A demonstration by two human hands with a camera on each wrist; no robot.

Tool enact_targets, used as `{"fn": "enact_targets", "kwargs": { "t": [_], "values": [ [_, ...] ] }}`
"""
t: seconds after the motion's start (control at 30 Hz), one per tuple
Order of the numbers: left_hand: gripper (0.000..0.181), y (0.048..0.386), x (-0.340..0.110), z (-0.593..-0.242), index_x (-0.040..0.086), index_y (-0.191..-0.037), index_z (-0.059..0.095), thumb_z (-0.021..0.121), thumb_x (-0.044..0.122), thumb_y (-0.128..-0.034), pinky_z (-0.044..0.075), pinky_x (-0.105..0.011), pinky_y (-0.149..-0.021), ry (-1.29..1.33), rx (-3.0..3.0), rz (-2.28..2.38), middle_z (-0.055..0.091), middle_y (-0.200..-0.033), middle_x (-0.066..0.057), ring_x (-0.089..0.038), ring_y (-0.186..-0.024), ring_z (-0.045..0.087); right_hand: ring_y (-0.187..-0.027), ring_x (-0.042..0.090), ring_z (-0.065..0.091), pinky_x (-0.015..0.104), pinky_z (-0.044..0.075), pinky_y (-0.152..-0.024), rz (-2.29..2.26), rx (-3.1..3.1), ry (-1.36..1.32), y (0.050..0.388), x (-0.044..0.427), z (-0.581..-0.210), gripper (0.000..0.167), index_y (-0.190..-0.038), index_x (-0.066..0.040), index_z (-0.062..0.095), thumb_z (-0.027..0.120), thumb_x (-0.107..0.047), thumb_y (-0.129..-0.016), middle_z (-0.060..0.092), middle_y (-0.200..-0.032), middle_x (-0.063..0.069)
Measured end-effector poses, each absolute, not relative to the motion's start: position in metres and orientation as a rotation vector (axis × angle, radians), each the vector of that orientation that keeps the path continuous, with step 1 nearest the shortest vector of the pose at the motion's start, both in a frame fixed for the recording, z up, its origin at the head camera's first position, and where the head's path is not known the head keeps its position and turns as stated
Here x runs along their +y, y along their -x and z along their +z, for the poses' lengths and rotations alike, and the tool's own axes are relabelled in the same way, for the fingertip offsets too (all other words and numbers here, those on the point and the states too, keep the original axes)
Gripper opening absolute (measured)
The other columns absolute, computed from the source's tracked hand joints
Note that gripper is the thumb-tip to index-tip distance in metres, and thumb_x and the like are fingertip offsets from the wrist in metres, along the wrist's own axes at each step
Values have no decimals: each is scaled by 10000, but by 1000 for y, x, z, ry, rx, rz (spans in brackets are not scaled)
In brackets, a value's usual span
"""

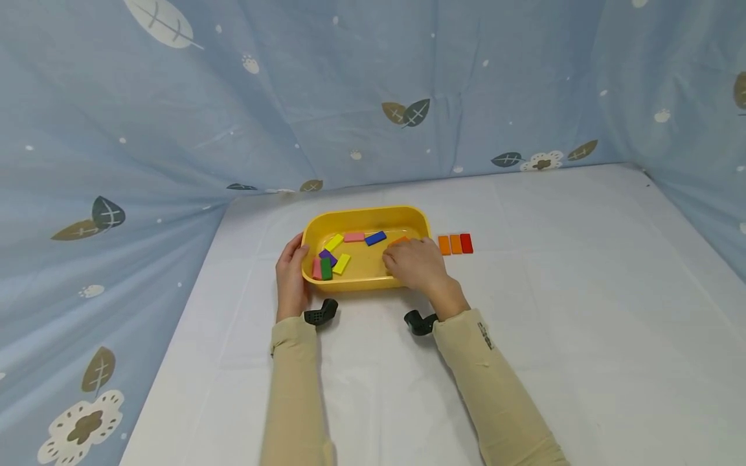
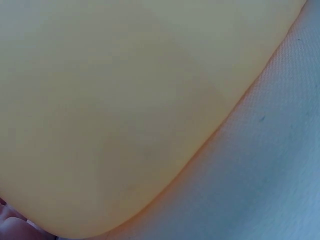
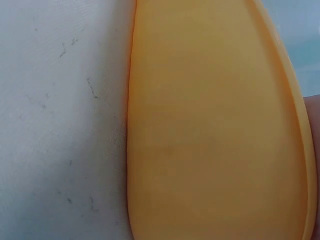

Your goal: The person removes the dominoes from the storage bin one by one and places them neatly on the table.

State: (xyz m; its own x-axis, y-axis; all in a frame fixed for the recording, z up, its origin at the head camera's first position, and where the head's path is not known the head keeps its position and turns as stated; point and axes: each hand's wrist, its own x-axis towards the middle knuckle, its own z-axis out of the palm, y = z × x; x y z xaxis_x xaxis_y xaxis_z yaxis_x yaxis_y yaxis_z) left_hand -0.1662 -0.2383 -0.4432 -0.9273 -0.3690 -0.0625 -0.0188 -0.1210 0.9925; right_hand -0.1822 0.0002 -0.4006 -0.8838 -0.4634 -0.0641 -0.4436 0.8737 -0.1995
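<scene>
A yellow tray [image 1: 364, 283] with rounded corners stands on the white-covered table. At its left end my left hand [image 1: 291, 275] grips the wall, thumb over the rim; in the left wrist view only a bit of that hand [image 2: 20, 227] shows beside the tray wall [image 2: 125, 125]. My right hand [image 1: 416, 264] reaches over the near rim into the tray's right end, fingertips down beside an orange block [image 1: 399, 240]. What those fingertips touch is hidden, and the tray wall [image 3: 215, 125] fills much of the right wrist view.
Left in the tray lie yellow blocks [image 1: 342, 263], pink blocks [image 1: 354, 237], a green block [image 1: 326, 268], a purple block [image 1: 328, 257] and a blue block [image 1: 375, 238]. Two orange blocks [image 1: 445, 245] and a red block [image 1: 466, 243] stand in a row right of the tray.
</scene>
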Motion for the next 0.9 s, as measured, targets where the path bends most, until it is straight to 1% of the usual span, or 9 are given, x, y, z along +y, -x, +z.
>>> {"fn": "enact_targets", "kwargs": {
  "t": [0.1,0.27,0.3,0.37,0.5,0.57,0.67,0.8,0.9],
  "values": [
    [325,166,-239,-443,228,-1224,535,511,256,-900,380,-216,-946,-437,-1907,-2144,464,-1272,72,-104,-1146,440,-1050,183,505,366,352,-870,-287,2939,715,182,0,-399,376,-1156,-248,606,327,-385,-943,574,-1162,-57],
    [330,166,-239,-443,209,-1227,532,511,252,-901,383,-226,-946,-419,-1893,-2140,467,-1272,57,-115,-1147,445,-1161,200,425,381,321,-941,-294,2933,692,182,0,-399,403,-1209,-248,571,313,-402,-941,514,-1250,-23],
    [336,166,-239,-443,197,-1233,529,513,248,-900,381,-235,-951,-411,-1880,-2152,464,-1278,43,-127,-1153,442,-1155,201,420,374,325,-927,-282,2930,689,182,0,-399,403,-1201,-244,576,309,-397,-941,511,-1247,-16],
    [334,166,-238,-444,190,-1229,530,515,241,-900,385,-234,-947,-406,-1867,-2165,465,-1275,40,-127,-1149,446,-1085,195,448,349,340,-866,-226,2921,697,182,0,-399,396,-1173,-236,592,307,-376,-938,520,-1218,-11],
    [336,166,-237,-443,195,-1232,530,517,241,-899,383,-233,-948,-425,-1863,-2183,461,-1281,41,-128,-1153,443,-841,163,475,318,319,-705,-107,2899,734,183,0,-399,363,-1059,-235,631,307,-339,-931,550,-1075,-43],
    [331,165,-237,-442,201,-1229,531,511,241,-902,390,-230,-941,-429,-1873,-2171,464,-1275,49,-123,-1149,446,-806,151,483,313,318,-700,-96,2898,747,184,0,-399,361,-1039,-243,637,306,-337,-930,554,-1083,-63],
    [329,164,-237,-442,203,-1228,533,509,239,-902,392,-226,-938,-432,-1877,-2160,466,-1272,50,-124,-1146,446,-836,146,506,323,330,-744,-151,2892,744,183,0,-400,373,-1034,-246,643,298,-344,-931,564,-1100,-81],
    [327,163,-237,-442,217,-1222,537,518,252,-898,398,-213,-927,-430,-1891,-2145,469,-1267,60,-112,-1139,449,-974,156,516,354,341,-841,-233,2888,730,182,1,-399,383,-1067,-243,647,313,-371,-931,568,-1134,-71],
    [327,163,-237,-442,224,-1221,537,520,259,-896,396,-214,-930,-433,-1899,-2137,467,-1268,66,-108,-1138,448,-1067,152,478,368,334,-874,-260,2885,732,181,1,-397,382,-1120,-255,629,324,-386,-930,551,-1168,-51]
  ]
}}
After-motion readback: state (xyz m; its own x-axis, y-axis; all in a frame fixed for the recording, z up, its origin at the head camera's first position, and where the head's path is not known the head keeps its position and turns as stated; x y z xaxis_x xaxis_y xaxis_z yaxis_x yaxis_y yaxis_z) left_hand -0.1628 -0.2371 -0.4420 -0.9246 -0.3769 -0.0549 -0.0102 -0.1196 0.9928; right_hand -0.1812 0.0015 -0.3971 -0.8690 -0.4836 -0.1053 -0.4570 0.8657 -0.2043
